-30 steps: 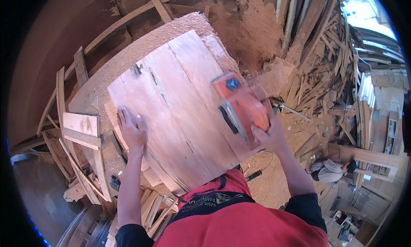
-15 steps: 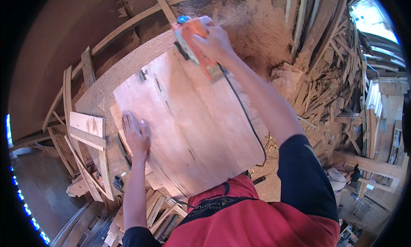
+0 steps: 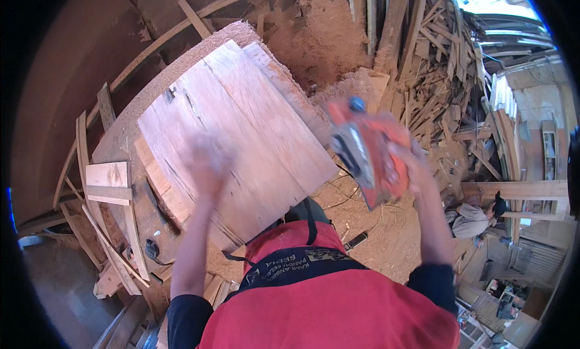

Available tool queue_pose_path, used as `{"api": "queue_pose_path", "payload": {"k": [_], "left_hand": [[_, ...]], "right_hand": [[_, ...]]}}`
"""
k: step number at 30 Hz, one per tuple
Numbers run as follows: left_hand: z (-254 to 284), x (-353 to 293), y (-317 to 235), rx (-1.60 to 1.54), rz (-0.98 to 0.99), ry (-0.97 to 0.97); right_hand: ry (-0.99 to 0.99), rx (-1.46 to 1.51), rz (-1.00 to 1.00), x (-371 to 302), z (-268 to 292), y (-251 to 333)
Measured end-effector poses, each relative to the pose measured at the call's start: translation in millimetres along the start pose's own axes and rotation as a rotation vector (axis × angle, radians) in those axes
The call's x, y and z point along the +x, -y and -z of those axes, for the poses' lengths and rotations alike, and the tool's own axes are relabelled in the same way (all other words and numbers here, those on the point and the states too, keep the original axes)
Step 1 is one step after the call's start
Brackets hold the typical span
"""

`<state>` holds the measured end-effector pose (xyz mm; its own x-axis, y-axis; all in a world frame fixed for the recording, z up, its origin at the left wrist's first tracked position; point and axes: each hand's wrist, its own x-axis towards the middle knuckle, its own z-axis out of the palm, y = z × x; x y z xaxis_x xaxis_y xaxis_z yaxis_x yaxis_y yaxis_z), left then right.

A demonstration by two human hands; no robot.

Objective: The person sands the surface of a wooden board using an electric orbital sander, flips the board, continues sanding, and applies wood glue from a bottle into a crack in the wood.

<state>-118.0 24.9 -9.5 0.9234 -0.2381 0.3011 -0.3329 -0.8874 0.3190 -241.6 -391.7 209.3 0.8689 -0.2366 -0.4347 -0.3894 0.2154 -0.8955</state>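
Note:
My right hand point(image 3: 414, 164) grips an orange-red electric hand planer point(image 3: 377, 155) with a blue knob. The planer is lifted off to the right of the wooden panel point(image 3: 260, 122), its dark underside partly showing. Joined boards make up the panel, with dark cracks and a knot near its far left corner. Over the panel's left part is my left hand point(image 3: 208, 158), smeared by motion; its fingers cannot be made out, nor whether it touches the wood. The panel lies on other boards, on a sawdust-covered work surface point(image 3: 124, 134).
A heap of scrap wood point(image 3: 417, 113) fills the far right, and sawdust point(image 3: 320, 41) is piled beyond the panel. Narrow boards point(image 3: 109, 183) stand at the left near a small black object point(image 3: 151, 248). Another person point(image 3: 474, 219) is low at the right.
The planer has come off the panel's far edge, moving right and toward me in my right hand. My left hand has moved from the panel's left edge inward. The view has shifted.

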Motion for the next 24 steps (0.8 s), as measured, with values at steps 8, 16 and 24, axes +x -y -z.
{"api": "queue_pose_path", "payload": {"k": [8,16,24], "left_hand": [[-25,-70,-191,0.284,-0.494,0.174],[32,-142,-129,0.078,-0.659,0.324],[136,-222,-24,0.014,-0.674,0.634]], "right_hand": [[-0.595,0.097,0.101,-190,116,-248],[-0.744,0.330,-0.171,-264,100,-404],[-0.789,0.380,-0.380,-249,147,-505]]}}
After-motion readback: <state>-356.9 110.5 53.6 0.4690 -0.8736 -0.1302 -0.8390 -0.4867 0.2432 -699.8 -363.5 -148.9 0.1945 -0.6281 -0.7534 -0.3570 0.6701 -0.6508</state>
